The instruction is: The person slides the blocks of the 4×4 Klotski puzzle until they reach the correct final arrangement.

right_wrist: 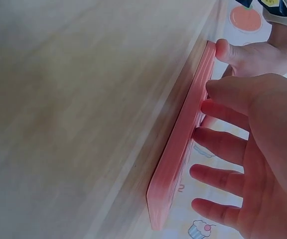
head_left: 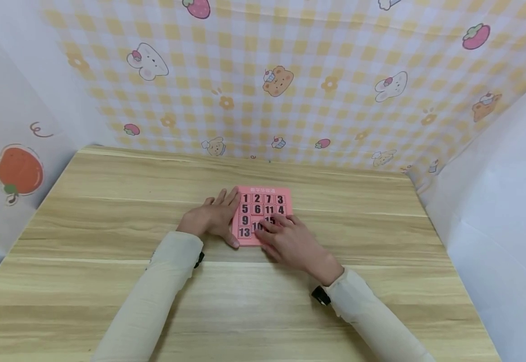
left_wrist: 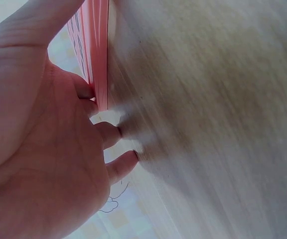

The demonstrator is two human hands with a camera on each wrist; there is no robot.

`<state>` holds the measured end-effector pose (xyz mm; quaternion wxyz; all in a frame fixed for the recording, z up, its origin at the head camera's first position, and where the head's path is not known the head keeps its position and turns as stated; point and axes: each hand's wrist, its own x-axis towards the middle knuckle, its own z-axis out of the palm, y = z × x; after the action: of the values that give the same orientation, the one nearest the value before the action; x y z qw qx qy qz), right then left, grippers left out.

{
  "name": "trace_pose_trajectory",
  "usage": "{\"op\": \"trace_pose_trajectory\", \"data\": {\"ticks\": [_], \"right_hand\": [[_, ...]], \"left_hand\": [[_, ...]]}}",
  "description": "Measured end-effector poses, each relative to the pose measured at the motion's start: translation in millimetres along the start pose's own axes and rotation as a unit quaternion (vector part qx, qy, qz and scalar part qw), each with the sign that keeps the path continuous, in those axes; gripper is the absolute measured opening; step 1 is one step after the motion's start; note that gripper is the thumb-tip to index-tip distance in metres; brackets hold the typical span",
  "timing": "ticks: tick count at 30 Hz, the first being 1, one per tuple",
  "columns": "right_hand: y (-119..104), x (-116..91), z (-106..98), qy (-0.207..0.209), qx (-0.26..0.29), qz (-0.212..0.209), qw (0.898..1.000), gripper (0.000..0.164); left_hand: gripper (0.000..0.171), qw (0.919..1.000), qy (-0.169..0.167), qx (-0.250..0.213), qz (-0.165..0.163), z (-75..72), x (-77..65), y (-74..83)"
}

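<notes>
A pink number slide puzzle (head_left: 263, 191) lies on the wooden table, its numbered tiles facing up. My left hand (head_left: 215, 216) holds it along its left side, index finger at the far corner and thumb (head_left: 234, 242) at the near corner. Over the lower right tiles is my right hand (head_left: 292, 244), fingers spread and slightly bent, with fingertips on the tiles around 10 and 15. The 10 tile (head_left: 257, 227) sits a little higher than the 13 tile (head_left: 244, 232), with a gap below the 6 tile. Some right-hand tiles are hidden under the fingers.
The wood-grain table (head_left: 358, 211) extends around the puzzle on all sides. Behind it hangs a yellow checked cloth (head_left: 308, 115) with cartoon prints. Pale cloth (head_left: 494, 151) borders the table at the right and left.
</notes>
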<state>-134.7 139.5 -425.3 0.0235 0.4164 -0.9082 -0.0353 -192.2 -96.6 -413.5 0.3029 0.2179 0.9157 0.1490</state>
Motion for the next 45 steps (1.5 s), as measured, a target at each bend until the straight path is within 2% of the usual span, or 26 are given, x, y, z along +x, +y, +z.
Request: {"op": "trace_pose_trajectory", "data": {"ticks": [8, 14, 27, 45], "right_hand": [[3.2, 4.4, -1.8, -0.026, 0.008, 0.018, 0.999, 0.040], [5.1, 7.4, -1.5, -0.030, 0.001, 0.020, 0.999, 0.042], [7.7, 9.7, -0.6, -0.039, 0.021, 0.032, 0.998, 0.044], [4.9, -18.1, -4.7, -0.015, 0.023, 0.017, 0.999, 0.042]], "left_hand": [[0.137, 1.0000, -0.003, 0.006, -0.005, -0.7, -0.4, 0.0], [0.137, 1.0000, -0.005, 0.006, -0.006, -0.6, 0.6, -0.3], [0.137, 1.0000, -0.005, 0.004, -0.007, -0.3, 1.5, -0.2], [0.136, 0.9999, -0.013, 0.002, -0.006, -1.6, 1.6, 0.1]]}}
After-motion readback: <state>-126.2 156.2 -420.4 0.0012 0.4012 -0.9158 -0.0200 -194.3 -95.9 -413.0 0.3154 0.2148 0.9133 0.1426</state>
